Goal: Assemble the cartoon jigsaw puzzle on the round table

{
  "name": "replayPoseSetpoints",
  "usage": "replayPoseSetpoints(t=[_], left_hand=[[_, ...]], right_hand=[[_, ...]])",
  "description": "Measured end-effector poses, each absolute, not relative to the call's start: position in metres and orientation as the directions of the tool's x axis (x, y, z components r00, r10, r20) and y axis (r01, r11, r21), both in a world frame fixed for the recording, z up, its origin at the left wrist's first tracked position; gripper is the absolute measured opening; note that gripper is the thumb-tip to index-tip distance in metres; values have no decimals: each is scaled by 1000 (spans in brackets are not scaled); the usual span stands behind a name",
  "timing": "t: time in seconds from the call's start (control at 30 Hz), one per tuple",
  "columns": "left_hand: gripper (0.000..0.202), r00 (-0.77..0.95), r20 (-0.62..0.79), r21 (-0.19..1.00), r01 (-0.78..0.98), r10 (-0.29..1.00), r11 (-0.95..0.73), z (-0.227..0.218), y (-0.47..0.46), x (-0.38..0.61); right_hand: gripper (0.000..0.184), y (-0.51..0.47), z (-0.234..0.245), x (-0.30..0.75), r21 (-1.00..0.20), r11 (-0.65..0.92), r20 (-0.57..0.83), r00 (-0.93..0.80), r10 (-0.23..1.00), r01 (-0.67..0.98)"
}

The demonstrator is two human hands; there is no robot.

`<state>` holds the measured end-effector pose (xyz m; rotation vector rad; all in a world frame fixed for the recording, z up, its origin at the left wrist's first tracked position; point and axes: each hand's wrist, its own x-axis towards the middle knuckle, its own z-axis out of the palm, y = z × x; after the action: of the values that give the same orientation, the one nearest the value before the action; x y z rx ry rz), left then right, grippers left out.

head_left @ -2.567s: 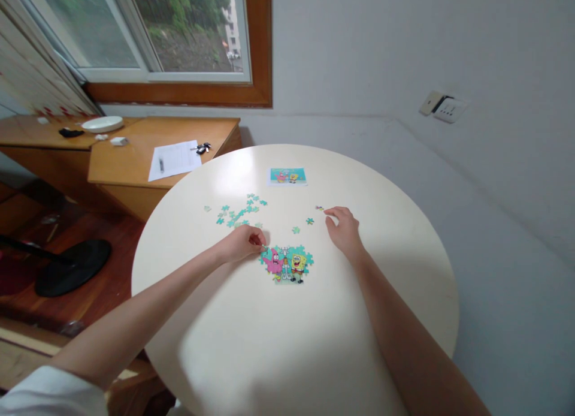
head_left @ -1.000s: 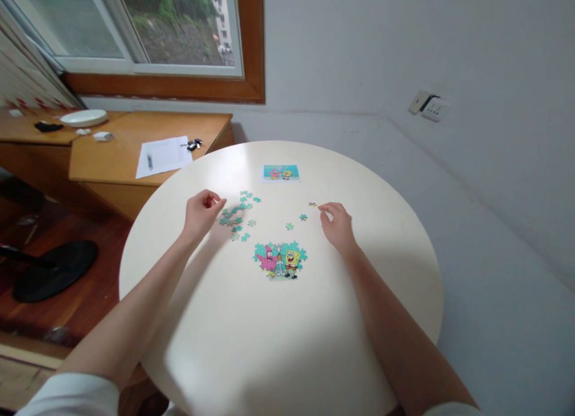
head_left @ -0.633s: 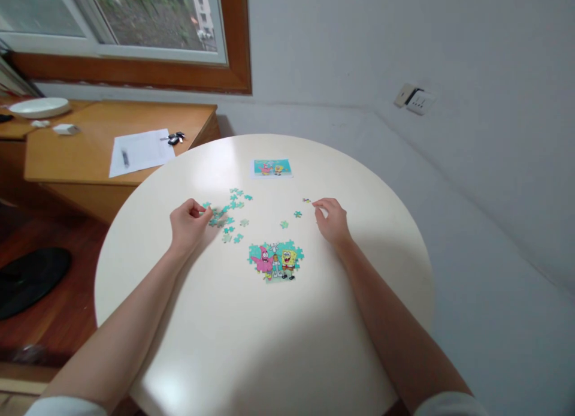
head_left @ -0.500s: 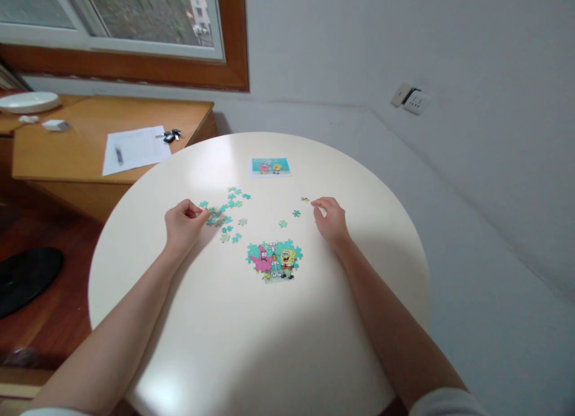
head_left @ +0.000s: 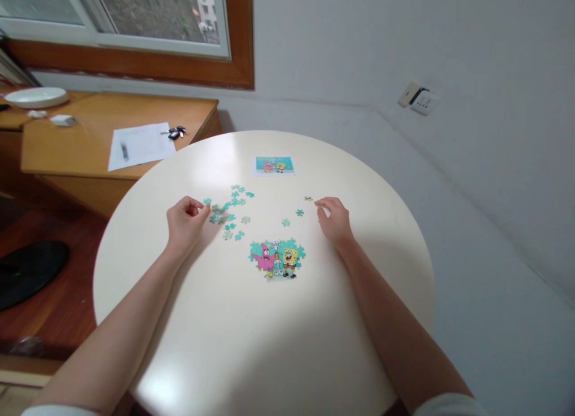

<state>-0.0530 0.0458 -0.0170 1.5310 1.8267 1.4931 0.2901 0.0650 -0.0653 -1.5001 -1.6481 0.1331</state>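
My left hand [head_left: 185, 222] is closed in a loose pinch at the left edge of a scatter of teal jigsaw puzzle pieces [head_left: 221, 218]. Whatever its fingertips may hold is hidden. My right hand [head_left: 333, 221] rests on the table, fingers curved and thumb apart from them. Just left of its fingertips lies a small dark and yellow puzzle piece [head_left: 308, 198]. Two loose pieces, a teal one [head_left: 299, 213] and a pale green one [head_left: 286, 222], lie between the hands. Nearer to me is a partly joined puzzle [head_left: 277, 260] of cartoon figures with an uneven outline.
A picture card [head_left: 274, 165] with the same figures lies toward the far side of the round white table [head_left: 215, 320]. On the wooden desk [head_left: 153, 107] at the back left are a sheet of paper [head_left: 142, 145], keys [head_left: 176, 132] and a white dish [head_left: 36, 96].
The whole view has shifted slightly, so everything appears a little further right. Both hands stay at nearly the same places on the table, and the pieces look unmoved.
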Motion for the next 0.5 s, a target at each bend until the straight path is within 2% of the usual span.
replayPoseSetpoints(t=[0.23, 0.37, 0.5], left_hand=[[17, -374, 385, 873, 444, 844, -202, -26, 54, -58], [14, -395, 353, 903, 380, 848, -199, -24, 54, -55], [10, -404, 349, 892, 419, 846, -168, -21, 52, -54]], right_hand=[[25, 65, -67, 291, -606, 265, 515, 115, 850, 750], [24, 65, -66, 291, -612, 260, 508, 119, 853, 747], [25, 64, -65, 290, -617, 246, 498, 128, 858, 748]])
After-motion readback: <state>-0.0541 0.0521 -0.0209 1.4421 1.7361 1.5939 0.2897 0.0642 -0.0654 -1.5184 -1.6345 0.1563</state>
